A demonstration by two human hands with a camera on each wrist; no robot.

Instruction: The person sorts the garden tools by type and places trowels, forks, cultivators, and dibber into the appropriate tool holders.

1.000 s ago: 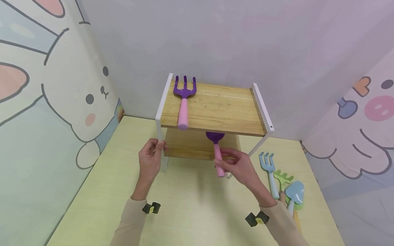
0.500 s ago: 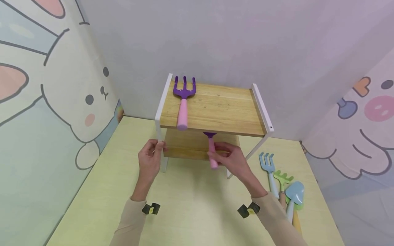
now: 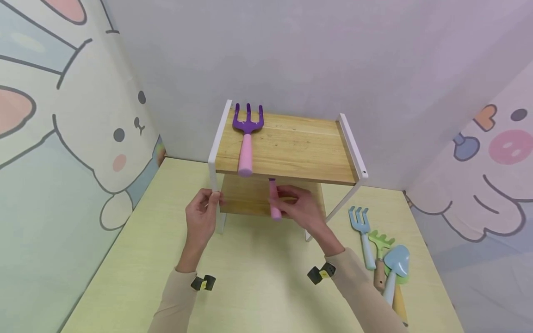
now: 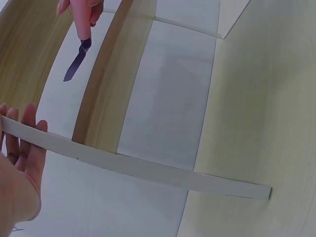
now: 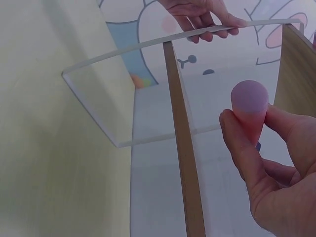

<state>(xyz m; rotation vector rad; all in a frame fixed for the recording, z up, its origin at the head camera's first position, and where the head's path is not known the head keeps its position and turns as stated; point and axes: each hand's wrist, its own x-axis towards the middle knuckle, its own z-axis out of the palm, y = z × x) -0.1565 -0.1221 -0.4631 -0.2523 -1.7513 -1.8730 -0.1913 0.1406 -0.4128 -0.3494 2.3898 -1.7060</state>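
Observation:
My right hand [image 3: 303,207] pinches the pink handle of a small garden trowel [image 3: 274,201] between thumb and fingers. Its purple blade [image 4: 78,61] reaches in between the two boards of a wooden shelf [image 3: 304,148], above the lower board [image 3: 245,206] and apart from it in the left wrist view. From the head, the upper board hides most of that blade. With curled fingers my left hand [image 3: 201,215] holds the shelf's white left front post [image 3: 213,178]. A purple hand fork [image 3: 246,155] with a pink handle lies on the upper board's left side.
Right of the shelf on the table [image 3: 137,259] lie a blue hand fork [image 3: 367,249], a green rake [image 3: 379,266] and a blue trowel [image 3: 397,261]. The trowel overlaps a green tool with a yellow handle [image 3: 399,305]. Cartoon-printed cloth walls stand behind and at both sides.
My right hand has moved left and farther in with the trowel, and its blade has passed from sight under the upper board. My left hand stays on the post.

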